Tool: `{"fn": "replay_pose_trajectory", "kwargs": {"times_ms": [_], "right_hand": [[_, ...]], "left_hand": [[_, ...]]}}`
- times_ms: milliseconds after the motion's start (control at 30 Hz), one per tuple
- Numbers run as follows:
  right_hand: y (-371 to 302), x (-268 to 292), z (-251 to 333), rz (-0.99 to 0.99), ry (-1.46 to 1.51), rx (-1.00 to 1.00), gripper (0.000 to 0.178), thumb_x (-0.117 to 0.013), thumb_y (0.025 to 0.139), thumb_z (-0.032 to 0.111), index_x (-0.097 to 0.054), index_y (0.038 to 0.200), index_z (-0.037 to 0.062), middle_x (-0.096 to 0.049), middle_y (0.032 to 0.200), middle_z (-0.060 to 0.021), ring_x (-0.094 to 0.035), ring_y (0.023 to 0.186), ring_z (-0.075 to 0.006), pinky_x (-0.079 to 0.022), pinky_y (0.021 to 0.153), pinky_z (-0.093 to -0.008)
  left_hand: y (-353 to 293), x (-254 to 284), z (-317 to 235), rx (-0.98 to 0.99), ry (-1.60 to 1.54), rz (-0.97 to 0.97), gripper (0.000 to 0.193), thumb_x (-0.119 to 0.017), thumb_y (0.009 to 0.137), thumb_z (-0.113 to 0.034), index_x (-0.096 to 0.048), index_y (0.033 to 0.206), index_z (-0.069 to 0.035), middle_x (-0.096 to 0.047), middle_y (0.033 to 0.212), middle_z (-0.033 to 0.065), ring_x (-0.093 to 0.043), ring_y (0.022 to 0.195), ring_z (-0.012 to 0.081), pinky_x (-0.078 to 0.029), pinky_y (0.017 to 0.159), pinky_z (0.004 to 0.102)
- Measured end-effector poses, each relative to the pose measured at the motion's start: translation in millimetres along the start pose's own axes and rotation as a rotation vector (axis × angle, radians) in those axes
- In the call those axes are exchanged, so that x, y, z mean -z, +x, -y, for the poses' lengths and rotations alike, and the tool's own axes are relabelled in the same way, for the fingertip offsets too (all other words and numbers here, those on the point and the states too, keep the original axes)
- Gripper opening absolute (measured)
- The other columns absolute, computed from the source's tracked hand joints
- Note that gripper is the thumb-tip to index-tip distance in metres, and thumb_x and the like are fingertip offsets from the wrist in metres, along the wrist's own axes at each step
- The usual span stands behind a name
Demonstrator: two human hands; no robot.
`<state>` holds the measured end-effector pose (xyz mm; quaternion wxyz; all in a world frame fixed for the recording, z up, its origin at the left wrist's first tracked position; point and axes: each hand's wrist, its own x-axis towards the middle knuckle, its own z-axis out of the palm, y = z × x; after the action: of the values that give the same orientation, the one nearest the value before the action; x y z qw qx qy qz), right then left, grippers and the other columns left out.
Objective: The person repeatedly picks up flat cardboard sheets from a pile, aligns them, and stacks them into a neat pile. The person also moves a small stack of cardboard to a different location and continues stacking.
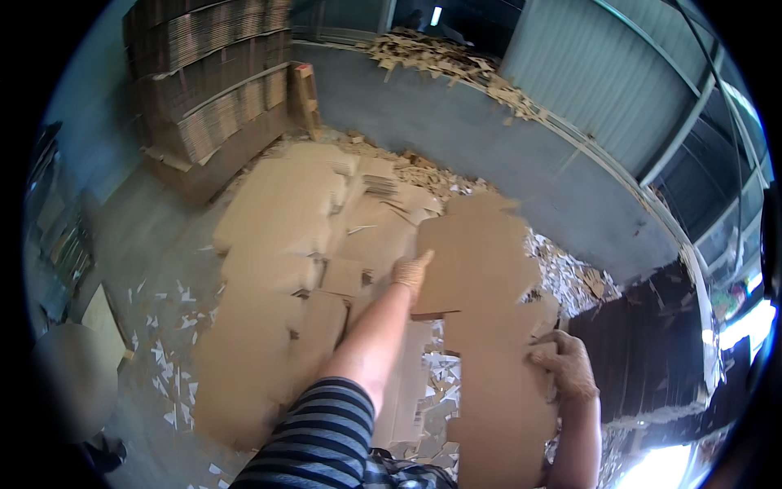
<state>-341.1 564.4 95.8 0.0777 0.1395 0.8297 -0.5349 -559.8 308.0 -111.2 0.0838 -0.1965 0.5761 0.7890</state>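
Note:
A long brown die-cut cardboard sheet (489, 269) with notched edges stretches in front of me, slightly blurred. My left hand (411, 274) grips its left edge, with the thumb side showing; the rest of the fingers are hidden. On the right edge, nearer to me, my right hand (568, 365) is closed with its fingers bent over the board. Left of this sheet lie more flat cardboard sheets (261, 277), overlapping in a low spread pile on the floor.
Tall bundled cardboard stacks (220, 106) stand at the far left beside a wooden post (306, 98). A low grey wall (456, 122) curves behind, topped with cardboard scraps (440, 61). White paper scraps (566, 273) litter the floor. A dark stack (652, 350) stands at right.

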Motion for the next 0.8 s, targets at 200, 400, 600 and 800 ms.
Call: {"fn": "replay_pose_trajectory", "kwargs": {"times_ms": [200,400,600,800], "right_hand": [[-55,5,45,-0.134,0.183,0.309,0.033,-0.077,0.07,0.011,-0.067,0.097,-0.0044,-0.07,0.086,-0.01,-0.066,0.076,-0.0162,-0.055,0.069,-0.0296],[-39,-70,102,-0.028,0.423,0.578,0.05,-0.08,0.071,0.029,-0.067,0.107,-0.0042,-0.067,0.087,-0.0076,-0.063,0.081,-0.0152,-0.051,0.074,-0.027],[-21,-227,144,0.213,0.735,0.476,0.033,-0.079,0.084,0.015,-0.068,0.111,-0.0018,-0.071,0.098,-0.0073,-0.066,0.09,-0.0163,-0.052,0.088,-0.0283],[29,-397,60,0.336,0.586,0.105,0.041,-0.083,0.079,0.014,-0.067,0.11,-0.0083,-0.072,0.096,-0.0113,-0.069,0.081,-0.0181,-0.057,0.068,-0.0317]], "left_hand": [[-75,-12,-147,-0.336,0.099,0.189,0.077,-0.079,0.084,-0.046,-0.056,0.13,0.012,-0.064,0.127,0.0235,-0.063,0.112,0.0309,-0.05,0.094,0.0427],[-120,123,-315,-0.796,0.007,0.397,0.041,-0.079,0.083,-0.03,-0.066,0.11,-0.003,-0.068,0.113,0.0138,-0.067,0.098,0.0257,-0.059,0.084,0.0412],[-218,269,-368,-0.849,0.358,-0.111,0.071,-0.075,0.088,-0.039,-0.052,0.14,0.003,-0.06,0.135,0.0173,-0.056,0.126,0.0255,-0.043,0.111,0.0388],[-219,433,-233,-0.346,0.681,-0.283,0.091,-0.064,0.091,-0.057,-0.037,0.15,0.007,-0.043,0.155,0.0223,-0.039,0.145,0.0297,-0.031,0.119,0.0396]]}}
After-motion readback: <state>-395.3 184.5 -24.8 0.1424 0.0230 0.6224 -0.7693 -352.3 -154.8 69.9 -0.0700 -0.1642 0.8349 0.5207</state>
